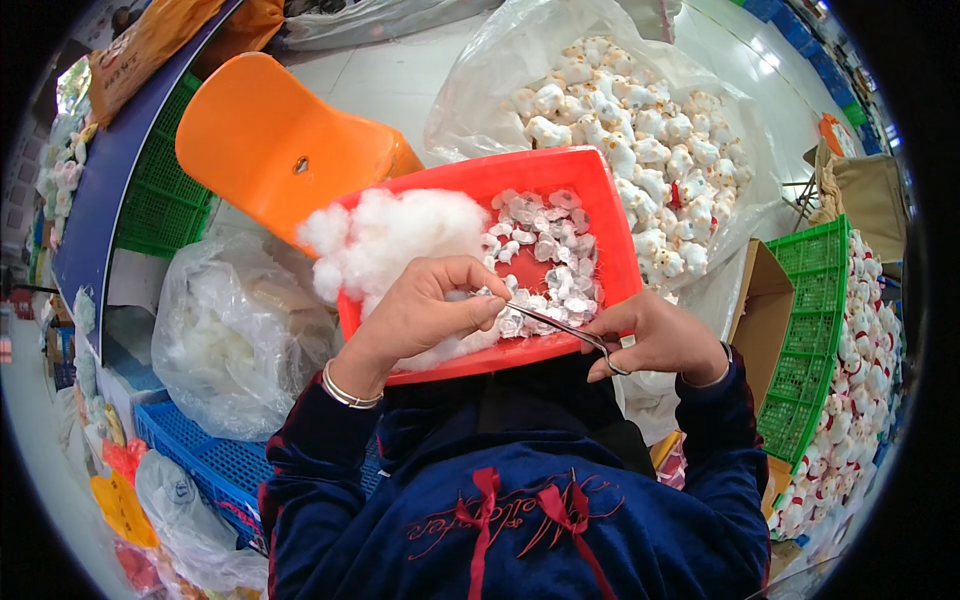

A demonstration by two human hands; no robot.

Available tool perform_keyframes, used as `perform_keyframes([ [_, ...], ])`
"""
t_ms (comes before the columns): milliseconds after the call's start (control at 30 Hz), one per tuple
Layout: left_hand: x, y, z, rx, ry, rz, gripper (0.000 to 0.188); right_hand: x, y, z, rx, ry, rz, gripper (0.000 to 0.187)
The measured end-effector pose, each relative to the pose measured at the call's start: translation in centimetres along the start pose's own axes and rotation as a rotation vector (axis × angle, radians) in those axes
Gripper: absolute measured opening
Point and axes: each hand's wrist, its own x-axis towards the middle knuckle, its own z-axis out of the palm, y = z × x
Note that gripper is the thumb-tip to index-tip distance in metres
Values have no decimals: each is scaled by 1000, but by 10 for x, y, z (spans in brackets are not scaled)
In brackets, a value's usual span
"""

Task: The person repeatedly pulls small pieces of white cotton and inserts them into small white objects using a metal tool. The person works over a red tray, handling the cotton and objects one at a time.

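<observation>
My left hand [428, 308] is closed in a pinch on a small white fabric piece [488, 292], mostly hidden by the fingers. My right hand [655, 335] grips the ring handles of slim metal forceps [555, 322]. Their tip meets the piece at my left fingertips. Both hands are above the near side of a red plastic tray [622, 240]. Fluffy white stuffing [400, 235] fills its left part and spills over the rim. Many small white fabric pieces [565, 250] lie scattered in its right part.
An orange chair [270, 140] stands beyond the tray's left. Far right, a clear plastic bag [480, 90] holds many white plush bodies [640, 150]. A green crate [805, 330] and a cardboard box [758, 310] stand right. To the left are bagged stuffing [225, 340] and a blue crate [205, 455].
</observation>
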Motion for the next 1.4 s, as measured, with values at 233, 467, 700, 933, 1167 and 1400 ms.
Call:
perform_keyframes([
  [233,-8,-24,-25,91,164,147,23,-10,12,-1,-14,85,56,30],
  [467,9,0,13,254,-74,152,24,-3,5,-3,-89,35,33,30],
  [700,-3,-19,-24,318,148,206,8,-18,7,-3,-79,62,45,30],
  [933,1,-5,4,398,61,302,38,-14,2,-7,-88,68,99,31],
  [1167,11,-8,14,432,-23,195,17,-15,-1,-5,-43,42,117,34],
  [1400,2,-17,-9,137,267,72,8,-21,1,-5,-211,117,99,32],
])
